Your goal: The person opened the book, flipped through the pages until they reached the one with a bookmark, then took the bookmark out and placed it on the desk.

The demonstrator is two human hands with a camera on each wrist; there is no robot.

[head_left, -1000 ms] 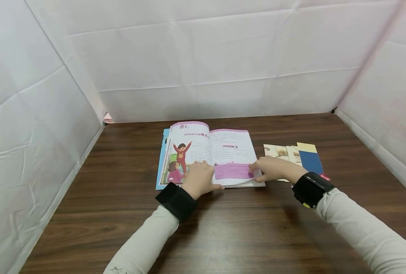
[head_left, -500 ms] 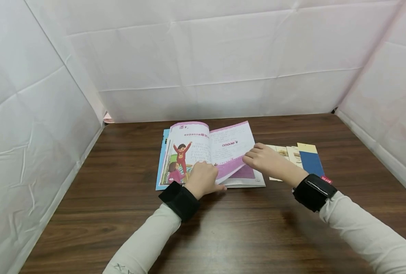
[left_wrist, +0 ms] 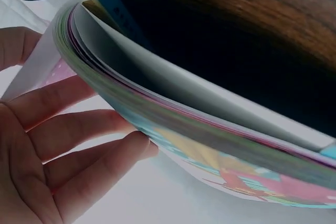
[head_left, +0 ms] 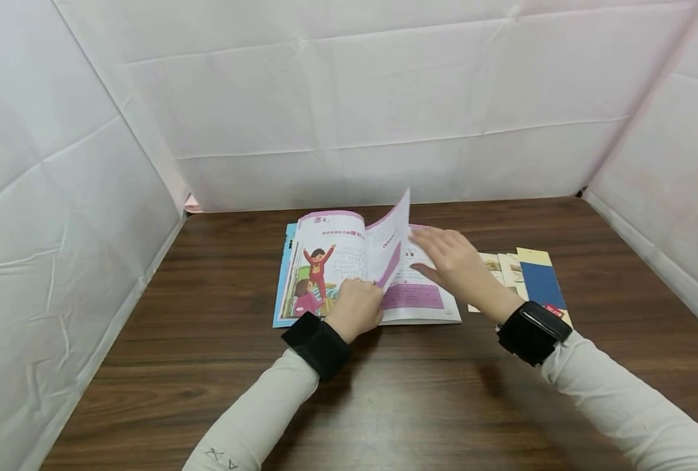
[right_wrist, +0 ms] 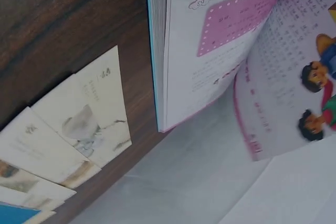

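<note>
Soft, even light filled the white-walled booth, leaving faint shadows under both sleeves on the table. The head view was sharp, its walls bowed at the edges. The left wrist view blurred the book, with deep shadow at upper right.

Left hand lies low with fingers gently curled, black wrist band behind it; right hand is raised, fingers extended forward; both forearms, in pale sleeves, converge from below.
</note>
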